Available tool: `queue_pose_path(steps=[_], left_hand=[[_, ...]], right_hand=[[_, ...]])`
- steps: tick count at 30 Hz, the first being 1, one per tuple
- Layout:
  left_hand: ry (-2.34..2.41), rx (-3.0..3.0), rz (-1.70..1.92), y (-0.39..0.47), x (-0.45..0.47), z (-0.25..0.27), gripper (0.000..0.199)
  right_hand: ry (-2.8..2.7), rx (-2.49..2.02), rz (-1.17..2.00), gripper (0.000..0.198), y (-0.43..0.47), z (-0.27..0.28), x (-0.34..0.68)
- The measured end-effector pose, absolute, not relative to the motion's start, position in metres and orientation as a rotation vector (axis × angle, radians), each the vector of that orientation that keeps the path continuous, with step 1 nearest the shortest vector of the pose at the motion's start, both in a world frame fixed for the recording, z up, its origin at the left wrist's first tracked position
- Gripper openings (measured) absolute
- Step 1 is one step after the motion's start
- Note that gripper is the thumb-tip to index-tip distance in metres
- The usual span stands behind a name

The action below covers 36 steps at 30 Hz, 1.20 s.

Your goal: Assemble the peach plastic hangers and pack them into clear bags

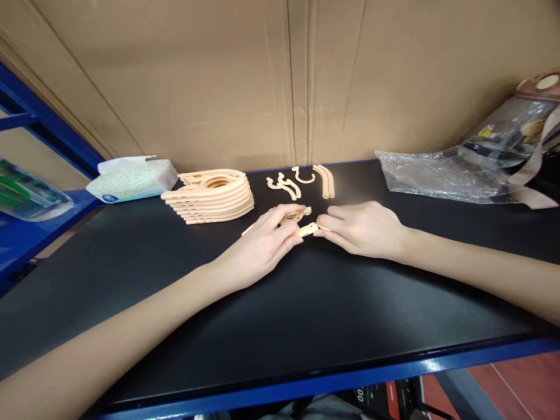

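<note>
My left hand (pixel 265 239) is closed around a cream plastic hanger frame (pixel 307 230), whose end sticks out past the thumb toward the right. The fingers cover most of this frame. My right hand (pixel 363 230) pinches a small cream hanger piece (pixel 322 227) against that end; its far part is hidden in the fingers. Left of the hands stands a neat stack of hanger frames (pixel 214 201). Behind them lie a loose hook (pixel 305 176), several curved hanger pieces (pixel 286 185) and a few slim hanger arms (pixel 324 182).
A tissue pack (pixel 133 179) sits at the back left of the black table (pixel 306 326). At the back right lies a clear plastic bag (pixel 441 175) beside a transparent bottle with a strap (pixel 503 131). Cardboard (pixel 219 81) rises behind. A blue shelf frame (pixel 26 227) stands left.
</note>
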<state>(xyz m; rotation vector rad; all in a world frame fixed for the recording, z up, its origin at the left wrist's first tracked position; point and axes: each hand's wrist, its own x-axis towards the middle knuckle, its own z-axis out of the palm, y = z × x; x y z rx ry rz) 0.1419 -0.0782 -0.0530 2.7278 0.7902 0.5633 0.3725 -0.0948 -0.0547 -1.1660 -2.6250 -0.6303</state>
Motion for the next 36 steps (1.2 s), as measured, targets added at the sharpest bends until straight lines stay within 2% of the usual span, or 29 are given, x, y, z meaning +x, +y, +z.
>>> queue_pose_path(steps=[5,20,36], left_hand=[[0.787,2.724,0.558,-0.0775,0.1411,-0.0539,0.024],[0.761,2.695,0.578,-0.0779,0.1411,-0.054,0.025],[0.758,2.712,0.556,-0.0779,0.1401,-0.0542,0.026]], right_hand=[[-2.618,-1.154,-0.636,0.047,-0.0944,-0.0551,0.373],[-2.666,-1.181,-0.35,0.05,-0.0913,-0.0561,0.376],[-2.644,-1.073,-0.553,0.045,-0.0935,-0.0567,0.3763]])
